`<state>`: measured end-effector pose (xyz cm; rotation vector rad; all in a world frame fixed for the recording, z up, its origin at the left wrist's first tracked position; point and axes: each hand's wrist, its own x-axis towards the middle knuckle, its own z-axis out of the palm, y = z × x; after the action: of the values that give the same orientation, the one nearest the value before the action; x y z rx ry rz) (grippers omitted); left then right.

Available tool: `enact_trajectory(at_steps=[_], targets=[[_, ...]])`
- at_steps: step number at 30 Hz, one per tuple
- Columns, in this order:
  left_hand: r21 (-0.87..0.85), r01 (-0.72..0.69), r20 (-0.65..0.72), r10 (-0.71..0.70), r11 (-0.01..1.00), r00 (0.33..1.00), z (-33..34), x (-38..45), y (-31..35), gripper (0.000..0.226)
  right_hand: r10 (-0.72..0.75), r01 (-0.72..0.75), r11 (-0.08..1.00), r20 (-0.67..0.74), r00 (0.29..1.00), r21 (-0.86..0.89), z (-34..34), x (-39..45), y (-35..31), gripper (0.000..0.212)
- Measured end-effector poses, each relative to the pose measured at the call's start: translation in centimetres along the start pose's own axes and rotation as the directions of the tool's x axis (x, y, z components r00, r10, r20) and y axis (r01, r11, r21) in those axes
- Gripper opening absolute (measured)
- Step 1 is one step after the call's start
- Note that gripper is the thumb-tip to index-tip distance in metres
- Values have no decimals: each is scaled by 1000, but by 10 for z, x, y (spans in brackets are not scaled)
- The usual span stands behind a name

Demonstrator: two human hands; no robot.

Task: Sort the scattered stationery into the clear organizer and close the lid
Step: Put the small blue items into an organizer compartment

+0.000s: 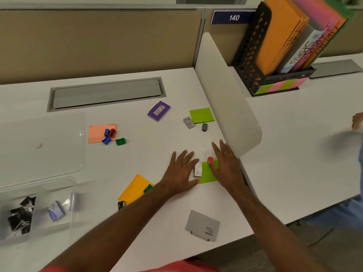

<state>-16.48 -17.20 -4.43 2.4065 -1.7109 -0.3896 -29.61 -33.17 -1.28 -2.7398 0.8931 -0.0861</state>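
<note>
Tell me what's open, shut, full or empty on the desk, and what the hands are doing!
Clear organizer: open, some items already in its compartments.
Lid: off, lying flat on the desk.
Left hand: open, flat on the desk, holding nothing.
Right hand: open, fingers spread over the green sticky notes.
White eraser: lying loose between both hands.
File rack: packed with upright folders.

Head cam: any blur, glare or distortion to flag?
Head view: wide-angle bending of the desk edges and divider; motion blur on the other person's hand at right; the organizer is smeared and hazy; soft even light, faint shadows under both hands.
</note>
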Motion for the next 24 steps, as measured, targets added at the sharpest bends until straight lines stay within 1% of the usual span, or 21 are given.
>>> enact_trajectory(at_steps=[4, 7, 10, 12, 16, 18, 21, 24], targets=[[-30, 5, -65, -7, 1000, 998, 2, 7, 4, 63, -40, 39, 999, 42, 998, 25, -1, 24, 3, 65], [-60, 8, -107, -14, 998, 994, 1, 6, 3, 60, -92, 89, 995, 76, 993, 41, -4, 50, -3, 65], [-134, 36, -177, -60, 990, 982, -3, 1, 0, 57, -161, 155, 987, 149, 976, 49, -9, 84, -15, 66], [-183, 60, -215, -100, 981, 972, -6, -5, -2, 56, -216, 217, 976, 208, 954, 18, -11, 108, -23, 67], [-224, 112, -253, -169, 968, 953, -10, -17, -4, 55, -288, 297, 955, 253, 923, 5, -12, 151, -40, 71], [-251, 136, -269, -204, 958, 941, -13, -21, -6, 56, -323, 351, 935, 280, 904, -55, -10, 169, -47, 73], [-285, 159, -306, -247, 945, 919, -20, -26, -9, 57, -371, 420, 898, 289, 883, -129, -4, 185, -51, 63], [-293, 169, -345, -269, 941, 899, -26, -33, -13, 56, -394, 439, 888, 263, 880, -136, 4, 184, -50, 51]])
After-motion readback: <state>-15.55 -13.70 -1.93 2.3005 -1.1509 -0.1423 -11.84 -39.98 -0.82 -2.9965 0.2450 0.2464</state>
